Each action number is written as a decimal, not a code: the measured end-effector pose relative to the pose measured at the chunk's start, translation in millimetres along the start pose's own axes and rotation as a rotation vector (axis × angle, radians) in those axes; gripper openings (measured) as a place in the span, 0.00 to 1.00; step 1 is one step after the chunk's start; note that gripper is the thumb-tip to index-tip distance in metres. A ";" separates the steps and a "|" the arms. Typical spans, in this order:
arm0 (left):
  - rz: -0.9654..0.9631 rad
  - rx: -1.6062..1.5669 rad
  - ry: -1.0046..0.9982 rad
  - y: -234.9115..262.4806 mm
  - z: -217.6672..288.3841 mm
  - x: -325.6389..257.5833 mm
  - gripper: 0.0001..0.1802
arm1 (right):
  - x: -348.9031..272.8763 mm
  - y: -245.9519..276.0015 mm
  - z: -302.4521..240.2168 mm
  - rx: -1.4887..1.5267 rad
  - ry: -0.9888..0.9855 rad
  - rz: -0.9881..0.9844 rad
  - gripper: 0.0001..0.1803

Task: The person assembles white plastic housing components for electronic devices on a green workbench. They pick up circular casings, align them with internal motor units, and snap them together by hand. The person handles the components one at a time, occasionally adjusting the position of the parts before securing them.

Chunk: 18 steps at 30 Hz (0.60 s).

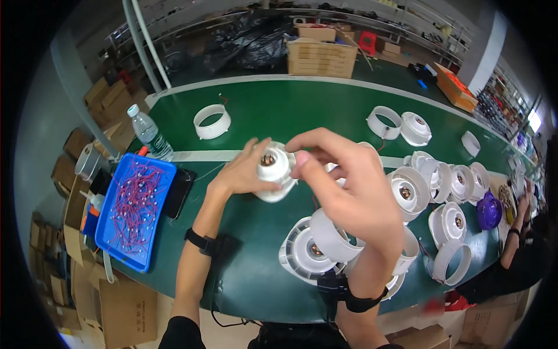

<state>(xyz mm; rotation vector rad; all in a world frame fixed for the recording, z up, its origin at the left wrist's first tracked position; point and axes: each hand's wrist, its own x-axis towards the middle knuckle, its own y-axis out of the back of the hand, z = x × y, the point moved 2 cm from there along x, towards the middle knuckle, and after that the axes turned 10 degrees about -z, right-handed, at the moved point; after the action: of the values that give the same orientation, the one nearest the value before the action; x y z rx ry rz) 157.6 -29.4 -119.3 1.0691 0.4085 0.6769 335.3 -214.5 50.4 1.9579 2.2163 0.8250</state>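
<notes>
My left hand [235,171] is wrapped round a white plastic fan housing [275,168] with a raised hub and a copper-coloured centre, held over the green table. Thumb and fingers lie on opposite sides of it. My right hand [351,183] is close beside the housing's right side, with thumb and index finger curled together in a pinch. Whatever sits between those fingertips is too small or hidden to make out. Below the right hand lie a similar white housing [301,247] and a white ring [331,235] leaning over it, partly covered by my forearm.
At the left, a blue tray [150,247] holds tangled red and purple wires, near a water bottle [152,136]. A white ring [211,122] stands farther back. Several housings and rings crowd the right, with a purple part [489,210] near another person's arm [519,218].
</notes>
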 end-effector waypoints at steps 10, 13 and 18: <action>0.194 -0.078 0.052 17.9 8.7 10.9 0.19 | -5.4 10.2 5.6 -0.013 -0.016 0.015 0.11; 0.057 -0.161 -0.130 5.6 -2.6 16.9 0.22 | -5.2 9.3 9.2 -0.008 0.034 0.037 0.11; 0.029 -0.127 -0.268 -8.7 -28.5 49.4 0.31 | 0.4 1.5 0.0 -0.037 0.028 -0.053 0.11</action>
<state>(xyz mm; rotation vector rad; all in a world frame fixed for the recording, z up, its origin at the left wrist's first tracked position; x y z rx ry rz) 178.9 20.4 -139.0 1.0301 0.1174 0.5673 336.6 -214.1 51.1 1.8737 2.2416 0.8855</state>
